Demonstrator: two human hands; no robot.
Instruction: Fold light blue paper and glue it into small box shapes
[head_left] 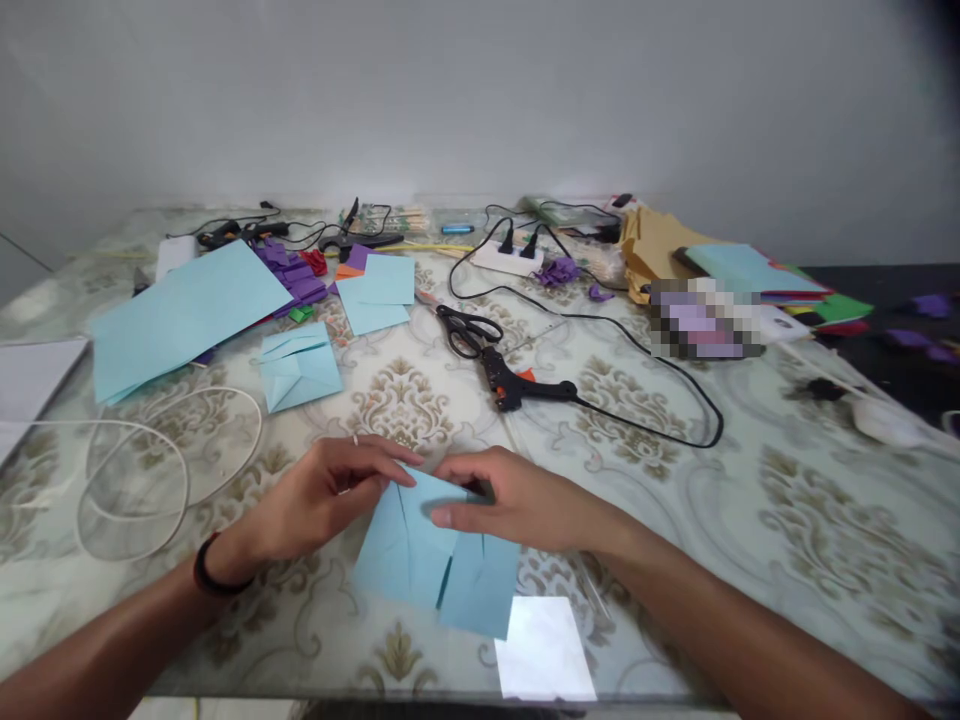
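Table (675, 480) with a pale patterned cover, filling the view from wall to near edge. Large light-blue sheet (187, 310), lying flat at the far left. White cord (150, 470), in loose loops on the left below that sheet. Stack of coloured paper (757, 275), far right, near the wall. Folded blue paper (420, 565), flat on the table close to the near edge at the centre, with both hands on its upper part. Left hand (330, 495), fingers stretched out and not closed round anything, tips resting on the paper's upper left corner. Right hand (510, 505), fingers curled over the paper's upper edge with the thumb laid on top; whether it pinches the edge cannot be told. Smaller blue sheet (379, 290), centre left, beyond the hands. Folded blue piece (300, 370), just beside the large sheet. Black glue gun (525, 385), on its side at the centre, its cable trailing right. Scissors (465, 330), just beyond the glue gun. White power strip (514, 258), with two plugs in it. Purple strips (296, 275), heaped between the blue sheets. Black wristband (206, 570), on the left wrist.
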